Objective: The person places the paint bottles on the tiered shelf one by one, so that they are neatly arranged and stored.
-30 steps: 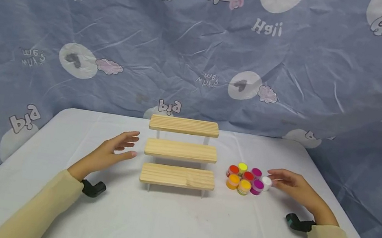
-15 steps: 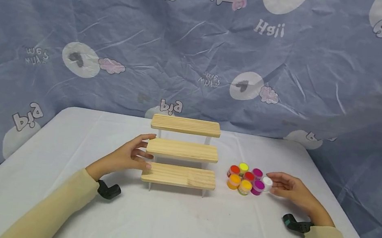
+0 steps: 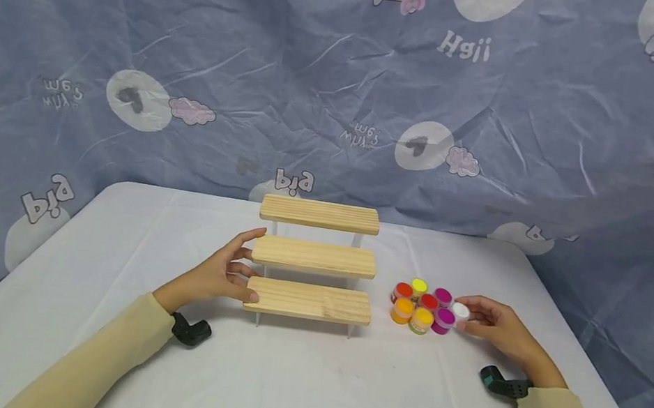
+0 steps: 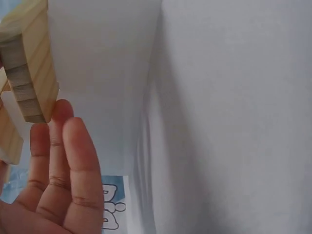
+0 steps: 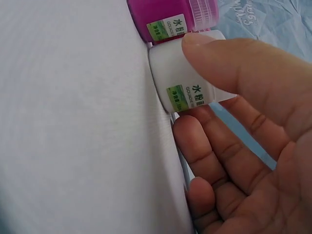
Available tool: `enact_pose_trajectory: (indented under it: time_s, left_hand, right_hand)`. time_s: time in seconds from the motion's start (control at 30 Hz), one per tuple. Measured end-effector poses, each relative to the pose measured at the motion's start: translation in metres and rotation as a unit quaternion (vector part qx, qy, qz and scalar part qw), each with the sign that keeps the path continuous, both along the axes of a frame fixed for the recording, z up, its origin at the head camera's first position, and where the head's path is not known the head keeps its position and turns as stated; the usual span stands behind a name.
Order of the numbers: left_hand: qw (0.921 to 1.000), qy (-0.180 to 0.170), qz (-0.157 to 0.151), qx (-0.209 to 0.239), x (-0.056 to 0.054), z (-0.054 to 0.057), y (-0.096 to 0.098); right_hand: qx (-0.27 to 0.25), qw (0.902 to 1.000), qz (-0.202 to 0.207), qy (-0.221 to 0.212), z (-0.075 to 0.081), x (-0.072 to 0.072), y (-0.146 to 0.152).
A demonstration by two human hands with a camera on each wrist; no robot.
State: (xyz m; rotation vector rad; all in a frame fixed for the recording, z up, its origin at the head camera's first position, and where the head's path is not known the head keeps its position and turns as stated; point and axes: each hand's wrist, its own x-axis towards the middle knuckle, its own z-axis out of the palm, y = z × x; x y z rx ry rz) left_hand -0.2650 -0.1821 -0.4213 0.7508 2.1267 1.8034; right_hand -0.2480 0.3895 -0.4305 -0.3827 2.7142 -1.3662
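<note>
In the head view, a three-tier wooden display stand [image 3: 314, 257] stands mid-table on white supports. My left hand [image 3: 223, 273] grips its left end, thumb at the lowest plank's front corner. In the left wrist view the fingers [image 4: 80, 161] touch a plank's end [image 4: 36, 68]; the thumb is hidden. My right hand [image 3: 499, 326] holds a white gouache jar [image 5: 178, 73] at the right of a jar cluster. Its thumb lies across the jar's side and its fingers are around the other side. A purple jar [image 5: 168, 19] sits right beside it.
Red, yellow, orange and purple paint jars [image 3: 422, 318] stand close together to the right of the stand. A white cloth covers the table [image 3: 299, 390]. Behind it hangs a blue-grey printed curtain [image 3: 294, 86]. Each wrist wears a black camera mount [image 3: 192, 330].
My left hand has moved right from beside the stand to its left end. The right hand has closed its fingers on the white jar, which stays in about the same place.
</note>
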Motion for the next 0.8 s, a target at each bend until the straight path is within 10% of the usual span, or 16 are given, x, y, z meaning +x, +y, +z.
enact_pose_trajectory:
  time_s: [0.8]
  left_hand:
    - [0.9987,-0.006,-0.036,0.035,0.0006,-0.0054,0.0009]
  right_hand:
    - [-0.021,0.9991,-0.034,-0.012,0.0059,0.0024,0.0009]
